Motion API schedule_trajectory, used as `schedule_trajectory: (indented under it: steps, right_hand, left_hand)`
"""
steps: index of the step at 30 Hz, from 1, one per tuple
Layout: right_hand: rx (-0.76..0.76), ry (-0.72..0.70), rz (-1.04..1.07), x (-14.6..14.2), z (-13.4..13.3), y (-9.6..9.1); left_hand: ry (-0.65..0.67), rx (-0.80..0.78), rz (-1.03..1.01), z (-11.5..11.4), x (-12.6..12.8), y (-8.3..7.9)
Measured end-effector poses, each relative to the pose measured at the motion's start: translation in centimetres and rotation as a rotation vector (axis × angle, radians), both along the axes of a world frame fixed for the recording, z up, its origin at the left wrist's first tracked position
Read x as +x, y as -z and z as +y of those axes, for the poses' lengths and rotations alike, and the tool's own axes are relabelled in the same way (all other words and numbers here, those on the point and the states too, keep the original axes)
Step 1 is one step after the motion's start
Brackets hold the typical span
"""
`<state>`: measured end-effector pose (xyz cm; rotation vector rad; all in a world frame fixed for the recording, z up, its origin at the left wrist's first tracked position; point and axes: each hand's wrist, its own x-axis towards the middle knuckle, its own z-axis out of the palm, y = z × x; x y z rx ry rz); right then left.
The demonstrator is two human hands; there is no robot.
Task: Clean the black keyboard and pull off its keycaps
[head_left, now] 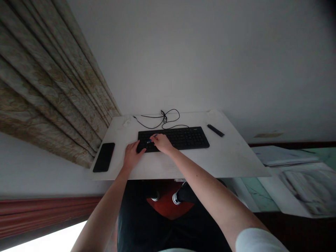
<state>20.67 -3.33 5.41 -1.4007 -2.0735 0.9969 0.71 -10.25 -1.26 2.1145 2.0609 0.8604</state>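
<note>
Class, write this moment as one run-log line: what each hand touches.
left hand: on black keyboard edge | right hand: fingers on small blue object above keys

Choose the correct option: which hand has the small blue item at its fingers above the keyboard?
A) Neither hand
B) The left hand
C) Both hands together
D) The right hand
D. The right hand pinches the small blue item above the black keyboard, while the left hand lies at the keyboard's left end.
</note>
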Motion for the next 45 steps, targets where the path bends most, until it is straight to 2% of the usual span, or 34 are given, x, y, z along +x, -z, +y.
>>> schedule_trajectory:
  steps: [3,9,14,17,23,28,32,36,40,45]
  right_hand:
    - [0.034,0.031,-0.085,1.0,0.2,0.0]
    - [0.052,0.141,-0.104,4.9,1.0,-0.2]
    - [0.018,0.046,0.028,3.9,0.5,0.3]
    - [0.021,0.023,-0.009,3.7,0.2,0.2]
    - [0.030,0.157,-0.105,6.8,0.7,-0.4]
    - [0.015,0.114,-0.004,6.7,0.6,0.1]
    - [0.054,0.099,-0.091,6.7,0.3,0.1]
    - [0.104,0.146,-0.213,8.9,0.7,-0.9]
    - [0.082,0.181,-0.199,10.5,1.1,-1.5]
    - [0.023,0.114,-0.052,8.3,0.8,-0.6]
  left_hand:
    - [0.002,0.002,-0.003,-0.1,0.0,0.0]
    - [-0.007,0.035,0.000,-0.1,0.2,0.1]
    - [-0.004,0.035,0.005,-0.1,0.2,0.0]
    - [-0.001,0.031,0.005,-0.1,0.2,-0.1]
    - [-0.006,0.048,0.010,-0.2,0.3,0.1]
    - [-0.003,0.046,0.007,-0.1,0.2,0.1]
    - [-0.001,0.033,0.001,0.0,0.2,0.0]
    - [-0.005,0.025,-0.005,-0.1,0.2,0.0]
    - [-0.012,0.030,-0.009,-0.1,0.3,0.0]
    - [-0.015,0.036,-0.019,-0.2,0.3,0.0]
